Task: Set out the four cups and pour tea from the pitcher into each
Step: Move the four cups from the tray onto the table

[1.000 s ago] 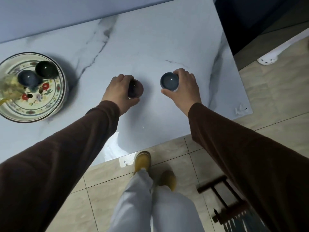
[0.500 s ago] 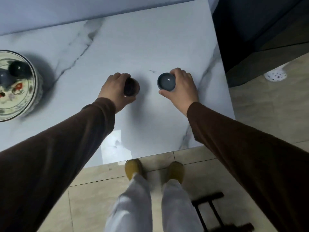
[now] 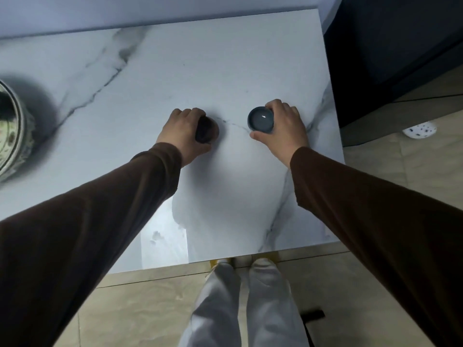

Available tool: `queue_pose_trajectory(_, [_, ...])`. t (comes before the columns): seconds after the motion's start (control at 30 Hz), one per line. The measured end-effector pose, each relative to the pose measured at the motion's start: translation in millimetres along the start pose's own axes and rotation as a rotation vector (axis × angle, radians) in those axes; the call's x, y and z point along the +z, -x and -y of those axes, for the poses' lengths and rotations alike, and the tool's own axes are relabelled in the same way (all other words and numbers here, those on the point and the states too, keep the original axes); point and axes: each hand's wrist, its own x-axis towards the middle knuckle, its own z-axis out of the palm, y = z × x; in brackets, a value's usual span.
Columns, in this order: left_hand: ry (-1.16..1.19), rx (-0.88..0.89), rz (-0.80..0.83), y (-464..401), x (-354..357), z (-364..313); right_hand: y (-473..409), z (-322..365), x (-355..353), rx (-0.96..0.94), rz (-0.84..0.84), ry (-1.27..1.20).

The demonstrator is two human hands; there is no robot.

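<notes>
My left hand (image 3: 181, 131) grips a small dark brown cup (image 3: 207, 130) on the white marble table (image 3: 200, 71), its fingers wrapped around the cup's left side. A little to the right, my right hand (image 3: 285, 127) holds a small grey-blue cup (image 3: 260, 119), mouth up, showing a glossy inside. Both cups sit low against the tabletop near its middle, about a hand's width apart. At the left edge a patterned ceramic dish (image 3: 17, 136) is only partly in view. I cannot see the pitcher or the other cups.
The table's right edge (image 3: 333, 121) runs close to my right hand, with dark furniture (image 3: 400, 46) beyond it. Its front edge is near my legs (image 3: 240, 304) over a beige tiled floor. A white speckled object (image 3: 419, 130) lies on the floor at right.
The view has shifted right, so the patterned dish has slid nearly out at the left. Both hands keep hold of their cups, which are now slightly farther apart.
</notes>
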Motion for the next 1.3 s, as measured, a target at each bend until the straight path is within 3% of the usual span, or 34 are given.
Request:
queue_pose_trajectory(0.8, [-0.021,-0.025,-0.027,-27,9,-35,-33,-12,-8,-0.108,0.063,0.103])
queue_pose_trajectory(0.97, [-0.090,-0.021,-0.088,7,-12,-16,-9,19,-27,-0.229,-0.040,0.191])
queue_pose_trajectory(1.3, [-0.076,-0.055,-0.113,116,-62,75,74,147,6,-0.271,0.013,0.158])
